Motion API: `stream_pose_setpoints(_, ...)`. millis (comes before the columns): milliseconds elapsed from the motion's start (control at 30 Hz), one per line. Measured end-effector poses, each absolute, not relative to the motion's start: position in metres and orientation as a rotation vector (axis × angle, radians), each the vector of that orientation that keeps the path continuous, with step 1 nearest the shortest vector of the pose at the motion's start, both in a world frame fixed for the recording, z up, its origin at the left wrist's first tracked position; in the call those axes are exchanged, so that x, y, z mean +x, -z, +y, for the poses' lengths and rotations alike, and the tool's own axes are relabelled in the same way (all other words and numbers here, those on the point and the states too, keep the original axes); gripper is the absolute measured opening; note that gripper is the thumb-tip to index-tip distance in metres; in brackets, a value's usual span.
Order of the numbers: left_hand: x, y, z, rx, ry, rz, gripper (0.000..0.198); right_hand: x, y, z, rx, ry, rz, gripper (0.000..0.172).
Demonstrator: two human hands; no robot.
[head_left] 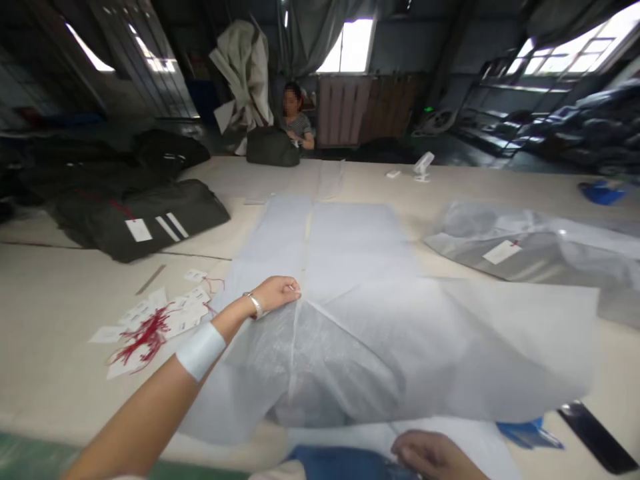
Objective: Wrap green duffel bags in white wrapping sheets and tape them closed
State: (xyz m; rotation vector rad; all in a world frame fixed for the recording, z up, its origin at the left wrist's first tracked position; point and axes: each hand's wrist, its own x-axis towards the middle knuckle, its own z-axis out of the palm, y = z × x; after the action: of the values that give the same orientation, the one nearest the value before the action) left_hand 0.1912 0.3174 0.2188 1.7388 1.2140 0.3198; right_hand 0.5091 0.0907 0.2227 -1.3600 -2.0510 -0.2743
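Observation:
A large translucent plastic bag (425, 347) lies spread over the table in front of me, its near part lifted and creased. My left hand (275, 295) pinches it at a gathered point near the middle, where folds fan out toward me. Low in the view, close to my body, is my right hand (430, 453), its fingers curled in and slightly blurred. Whatever may be inside those fingers is hidden. Beneath and beyond the lifted part, more flat translucent plastic sheets (360, 240) stretch toward the far side.
Left are white tags with red strings (150, 333) and a dark duffel bag (145, 217). At right lie a plastic-covered bag (540, 250), a black phone (597, 433) and a blue packet (530, 433). A co-worker (299, 123) sits beyond the table (45, 293) behind another dark bag (273, 145).

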Motion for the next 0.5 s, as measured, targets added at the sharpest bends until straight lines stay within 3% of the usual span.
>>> stream_pose_setpoints(200,0.19,-0.218,0.316,1.73,-0.337,1.179,0.045,0.563,-0.286,0.131,-1.418,0.423,-2.02,0.046)
stream_pose_setpoints(333,0.189,-0.218,0.318,1.739,-0.336,1.154,0.044,0.582,-0.3,0.197,-1.508,0.502,-2.123,0.051)
stream_pose_setpoints(500,0.186,-0.216,0.318,1.748,-0.334,1.108,0.043,0.6,-0.29,0.252,-1.55,0.081,-2.413,0.038)
